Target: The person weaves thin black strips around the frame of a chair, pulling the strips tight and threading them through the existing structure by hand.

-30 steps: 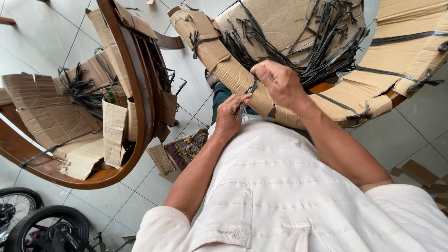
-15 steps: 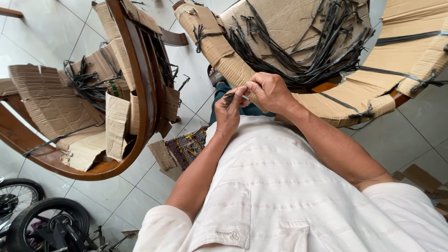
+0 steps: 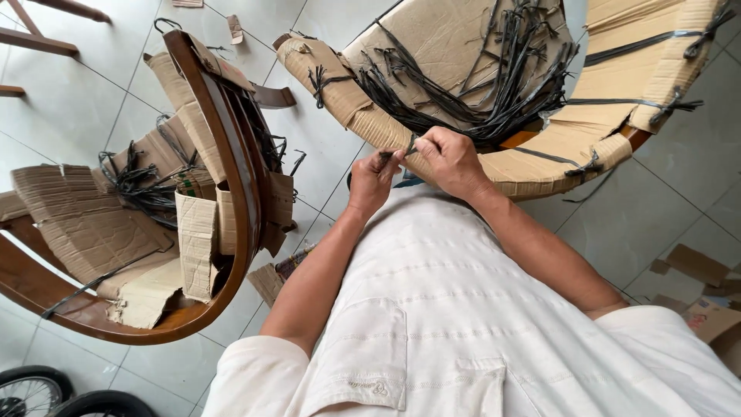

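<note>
Head view, looking straight down over a white shirt (image 3: pixel 463 324) to a pale tiled floor (image 3: pixel 679 185). Left hand (image 3: pixel 372 182) and right hand (image 3: pixel 449 161) brought close together just above the chest, fingertips nearly meeting. Between them a thin black strap (image 3: pixel 394 153), pinched by the left thumb and fingers at one end and by the curled right fingers at the other; both hands closed on it, neither released. Strap lying against the edge of a cardboard-wrapped curved piece of furniture (image 3: pixel 463 46), right where the wrapping bends round the rim nearest the body. Behind the hands, a loose bundle of similar black straps (image 3: pixel 494 93) fanned across the cardboard, more straps tied round the wrapping farther right (image 3: pixel 641 38). A glimpse of brown wood (image 3: pixel 634 137) showing under the cardboard at the right end. Off to the left, well apart from the hands, a second curved wooden frame (image 3: pixel 231 154) with torn corrugated cardboard (image 3: pixel 77 224) hanging from it and a tangle of cut black straps (image 3: pixel 131 181) resting on top. Scraps of cardboard (image 3: pixel 695 266) on the floor at the right, part of a dark wheel (image 3: pixel 46 390) at the bottom left corner.
</note>
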